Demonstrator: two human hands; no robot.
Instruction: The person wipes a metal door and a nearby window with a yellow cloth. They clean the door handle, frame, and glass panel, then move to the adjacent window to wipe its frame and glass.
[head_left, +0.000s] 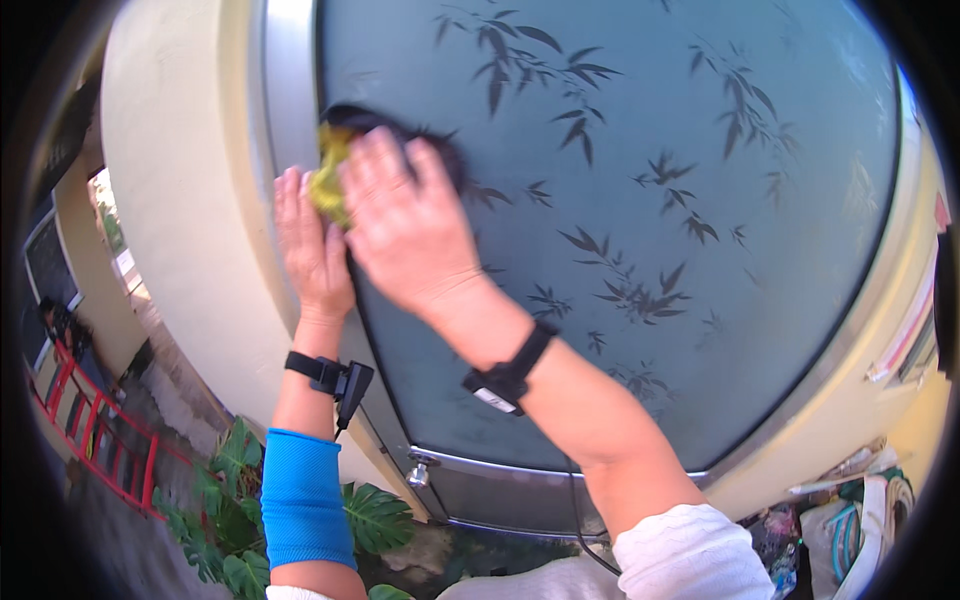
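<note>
A frosted glass door panel (517, 360) printed with dark bamboo leaves fills the middle of the view. My right hand (409, 217) presses a crumpled yellow cloth (330, 176) on the glass, at its upper left edge. Motion blurs the fingers, and they hide part of the cloth. Just left of it, my left hand (309, 244) lies flat along the metal door frame (291, 82), fingers extended and nothing in them. A dark shape, perhaps a shadow or reflection, shows behind the right fingers. Lower down is a round metal door knob (418, 475).
A cream wall (165, 142) borders the door at left. Large-leaved potted plants (379, 517) grow below, near a red metal ladder (105, 442). A person (67, 330) is at far left. Bags and mixed items (832, 540) lie at lower right. A black cable (576, 495) hangs by my right arm.
</note>
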